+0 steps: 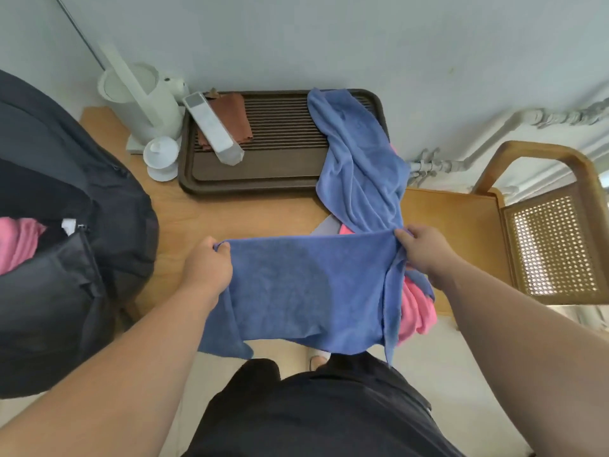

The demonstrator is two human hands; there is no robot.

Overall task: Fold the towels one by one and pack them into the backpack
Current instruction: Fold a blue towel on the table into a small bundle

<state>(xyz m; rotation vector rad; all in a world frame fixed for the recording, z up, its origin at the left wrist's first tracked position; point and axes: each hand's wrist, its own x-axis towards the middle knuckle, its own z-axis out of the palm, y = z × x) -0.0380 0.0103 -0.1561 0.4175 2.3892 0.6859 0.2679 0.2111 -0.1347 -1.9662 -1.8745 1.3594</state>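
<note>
Backpack (99, 258): It is sitting open at the far left, beside the table's end. Its mouth is gaping wide, I think so folded towels can go straight in.
Pink towel in the bag (16, 245): It is lying inside, so I am guessing some of the job is done.
White tag (69, 225): It is poking out by the zip. I am not seeing any words on it that I can read.
Tea things: A white kettle (141, 100), a white cup with a lid (161, 156) and a dark tray (263, 183) are sitting at the back by the wall, out of my folding space. No names are showing on them.
Table (197, 219): It is carrying all of this.
Left hand (207, 262): My fingers (224, 247) are squeezing tight on one top corner of the towel.
Blue towel (306, 285): I am holding it pulled flat between my two hands. It is hanging over the front edge of the table, toward my legs. I am keeping it flat so the edges can line up for a fold.
Other blue cloth (356, 159): It is lying over the right end of the tray and running down to my right hand. I cannot tell if it is a second towel or more of mine.
Pink towel on the table (418, 311): It is bunched up under the blue one, waiting for its turn.
Right hand (425, 249): It is gripping the other top corner tight.
Chair (543, 225): It is standing at the far right.
</note>
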